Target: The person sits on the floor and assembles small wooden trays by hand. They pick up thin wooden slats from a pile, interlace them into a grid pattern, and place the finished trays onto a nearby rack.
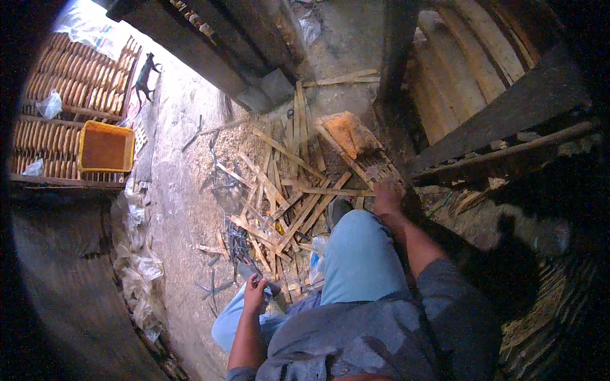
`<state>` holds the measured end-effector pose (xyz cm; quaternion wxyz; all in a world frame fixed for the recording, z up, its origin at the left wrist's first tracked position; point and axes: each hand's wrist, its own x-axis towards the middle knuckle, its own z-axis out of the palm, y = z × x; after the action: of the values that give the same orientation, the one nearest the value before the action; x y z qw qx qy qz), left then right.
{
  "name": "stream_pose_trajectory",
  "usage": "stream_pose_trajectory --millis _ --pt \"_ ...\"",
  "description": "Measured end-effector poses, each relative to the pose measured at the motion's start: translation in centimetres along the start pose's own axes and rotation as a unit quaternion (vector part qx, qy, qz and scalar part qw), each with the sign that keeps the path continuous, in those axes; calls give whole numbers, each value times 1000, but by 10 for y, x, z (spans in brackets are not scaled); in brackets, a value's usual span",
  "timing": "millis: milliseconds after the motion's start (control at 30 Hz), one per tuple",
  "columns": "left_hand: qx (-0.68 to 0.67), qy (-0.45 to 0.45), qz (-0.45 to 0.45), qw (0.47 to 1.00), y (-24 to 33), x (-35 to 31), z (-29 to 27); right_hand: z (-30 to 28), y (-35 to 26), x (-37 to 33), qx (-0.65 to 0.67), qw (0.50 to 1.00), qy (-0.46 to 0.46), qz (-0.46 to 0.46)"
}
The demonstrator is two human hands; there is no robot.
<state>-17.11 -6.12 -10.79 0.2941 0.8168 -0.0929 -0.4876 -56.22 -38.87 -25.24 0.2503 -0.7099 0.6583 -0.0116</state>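
My right hand [387,198] is at the near end of a wooden frame [372,170] with slats, its fingers closed on the edge. An orange-brown slab or patch [344,134] lies at the frame's far end. My left hand [256,293] is low by my bent left leg, fingers curled beside a dark grey, flat-looking piece [246,271]. What it grips is too small to make out. Between and beyond my hands, thin wooden strips [311,206] lie in a crossed heap with dark strips or cords [236,238] along its left side.
Wood shavings [210,152] cover the floor around the heap. At the far left, a yellow-rimmed tray [132,149] rests on slatted racks [76,76], and a dark animal [146,79] lies nearby. Crumpled plastic [147,267] runs along the left. Dark beams [495,130] stand at the right.
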Motion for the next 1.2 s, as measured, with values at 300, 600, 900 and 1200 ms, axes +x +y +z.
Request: stream_pose_trajectory --millis 300,600,900,1200 --pt "28 7 2 1000 -1 -2 -4 66 -1 -1 -97 990 37 -96" --pt "-28 -2 -22 999 -22 -1 -11 43 -21 6 -67 993 62 -81" --pt "48 17 -8 999 -7 -6 -9 29 -32 33 -23 995 79 -55" --pt "18 8 -55 998 4 5 -20 73 -29 117 -34 978 202 48"
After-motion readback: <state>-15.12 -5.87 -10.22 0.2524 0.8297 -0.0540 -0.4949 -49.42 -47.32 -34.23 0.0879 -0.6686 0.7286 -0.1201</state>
